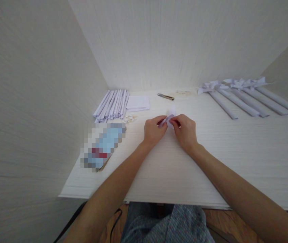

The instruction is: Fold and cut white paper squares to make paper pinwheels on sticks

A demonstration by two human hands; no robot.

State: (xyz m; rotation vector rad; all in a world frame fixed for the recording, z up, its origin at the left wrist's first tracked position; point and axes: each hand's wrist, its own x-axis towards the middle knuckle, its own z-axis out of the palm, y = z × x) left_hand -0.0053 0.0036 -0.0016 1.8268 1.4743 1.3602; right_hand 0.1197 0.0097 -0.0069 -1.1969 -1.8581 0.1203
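Near the middle of the white table, my left hand (155, 131) and my right hand (185, 132) meet over a small piece of folded white paper (170, 118). Thumb and fingers of each hand pinch it, the left from its left side, the right from its right side. Part of the paper is covered by my fingers, and its exact shape is hard to make out. Beyond my hands lie thread snips (166, 97) with a gold-coloured handle, their points turned left.
Rolled paper sticks (111, 105) are piled at back left, beside a stack of white paper sheets (138, 103). Small pale bands (130, 118) lie in front. A pixelated phone-like object (104, 145) is at left. Several paper tubes with paper flowers (237, 99) lie at right. Walls enclose the table.
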